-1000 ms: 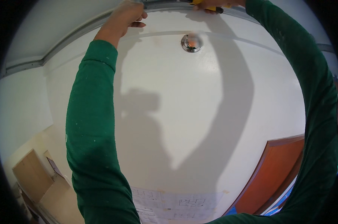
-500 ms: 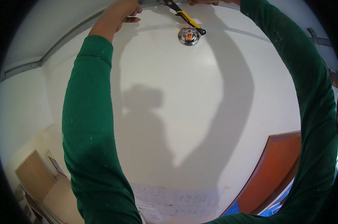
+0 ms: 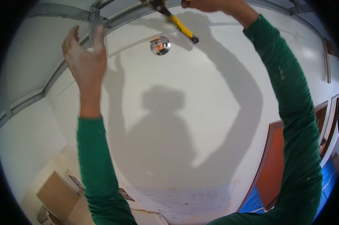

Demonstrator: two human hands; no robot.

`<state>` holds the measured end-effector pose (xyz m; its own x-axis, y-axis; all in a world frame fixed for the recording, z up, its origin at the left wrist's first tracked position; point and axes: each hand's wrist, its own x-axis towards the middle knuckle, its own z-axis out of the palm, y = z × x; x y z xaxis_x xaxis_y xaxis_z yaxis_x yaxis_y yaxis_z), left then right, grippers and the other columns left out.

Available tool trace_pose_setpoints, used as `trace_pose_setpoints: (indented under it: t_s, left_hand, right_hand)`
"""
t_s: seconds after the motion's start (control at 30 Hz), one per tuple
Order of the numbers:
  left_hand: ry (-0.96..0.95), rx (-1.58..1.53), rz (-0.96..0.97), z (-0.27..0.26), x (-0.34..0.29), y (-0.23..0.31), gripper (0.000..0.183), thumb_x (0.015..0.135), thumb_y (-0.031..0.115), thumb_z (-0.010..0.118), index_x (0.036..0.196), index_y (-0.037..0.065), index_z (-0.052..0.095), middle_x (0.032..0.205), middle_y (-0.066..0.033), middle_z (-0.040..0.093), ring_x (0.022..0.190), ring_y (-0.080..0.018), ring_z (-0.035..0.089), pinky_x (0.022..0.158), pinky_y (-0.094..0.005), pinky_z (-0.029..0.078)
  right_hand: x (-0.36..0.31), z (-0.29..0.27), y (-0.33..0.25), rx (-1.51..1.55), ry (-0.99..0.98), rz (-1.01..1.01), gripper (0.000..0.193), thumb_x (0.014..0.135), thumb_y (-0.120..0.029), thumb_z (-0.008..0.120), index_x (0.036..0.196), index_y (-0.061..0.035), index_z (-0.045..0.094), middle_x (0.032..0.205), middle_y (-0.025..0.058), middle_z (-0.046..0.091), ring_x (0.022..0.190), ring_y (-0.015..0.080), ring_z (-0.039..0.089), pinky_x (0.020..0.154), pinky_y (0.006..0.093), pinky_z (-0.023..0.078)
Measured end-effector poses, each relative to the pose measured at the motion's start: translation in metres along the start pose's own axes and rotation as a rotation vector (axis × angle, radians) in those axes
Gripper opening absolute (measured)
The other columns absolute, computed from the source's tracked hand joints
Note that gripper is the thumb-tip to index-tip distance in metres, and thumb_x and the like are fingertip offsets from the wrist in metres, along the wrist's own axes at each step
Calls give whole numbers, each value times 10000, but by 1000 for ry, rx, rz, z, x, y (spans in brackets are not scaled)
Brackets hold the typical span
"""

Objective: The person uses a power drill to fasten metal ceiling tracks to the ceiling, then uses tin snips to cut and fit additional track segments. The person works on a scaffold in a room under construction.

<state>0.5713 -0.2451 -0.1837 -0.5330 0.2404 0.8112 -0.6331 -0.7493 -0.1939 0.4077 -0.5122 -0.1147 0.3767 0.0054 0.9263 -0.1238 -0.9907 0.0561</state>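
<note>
Up at the left, my left hand (image 3: pixel 85 60) is raised and open, fingers apart, holding nothing. Its fingertips are beside the grey metal ceiling channel (image 3: pixel 96 26). At the top edge my right hand (image 3: pixel 214 5) has its fingers curled closed, apparently round one handle of a pliers-like tool. The tool's other handle (image 3: pixel 180 25), yellow and black, slants down and right in front of the white wall. Its dark head (image 3: pixel 158 5) is close to the metal track and partly cut off by the top edge.
A round shiny metal fitting (image 3: pixel 161 46) with an orange middle is on the wall (image 3: pixel 203 112). Metal framing runs along the ceiling. Low on the wall is a sheet with drawings (image 3: pixel 203 197). A reddish-brown door (image 3: pixel 271 161) stands at right, with blue sheeting (image 3: pixel 253 200) below.
My left hand has moved left and down, and its fingers have spread. The tool has shifted slightly left and down. The view has turned, bringing in more of the ceiling.
</note>
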Motion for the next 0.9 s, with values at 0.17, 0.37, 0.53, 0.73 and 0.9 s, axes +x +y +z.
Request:
trace_pose_setpoints:
  t_s: [0.17,0.37,0.53,0.73,0.9]
  left_hand:
    - [-605,-836,-645,-75,-61,60,693,966,320,734,1443,-80,429,1228,-166,649,1068,-180,633,908,-283,503]
    - [-471,-879,-938,-123,-174,71,510,1078,397,519,1311,-55,481,952,-41,612,857,-119,589,801,-270,503]
    - [-214,-1755,-1564,-206,-263,34,368,1037,468,562,1210,143,560,1066,2,626,935,-147,615,745,-321,492]
    - [-149,-1266,-1573,-271,-258,55,406,1088,481,400,1214,118,534,1040,-44,621,922,-146,603,791,-326,514]
    - [-125,-853,-1597,-282,-251,67,356,1111,364,366,1238,81,540,1085,-71,624,957,-172,622,814,-304,538]
  right_hand:
    - [-66,80,-52,676,-147,-14,344,858,-322,805,999,-11,762,736,114,690,676,206,615,704,372,513]
    - [-208,151,-114,1197,-278,-148,363,900,-162,747,1208,-18,621,1000,196,700,846,327,658,817,402,521]
    - [-292,143,-184,1564,-427,-309,489,896,-153,747,1309,28,556,1061,219,650,931,395,652,860,422,523]
    - [-301,175,-199,1556,-125,-176,286,819,-190,764,1038,-24,687,1045,155,652,986,359,625,858,427,507]
    - [-299,202,-242,1453,-61,-252,384,802,-187,767,1133,-13,684,1101,138,656,997,342,622,902,455,486]
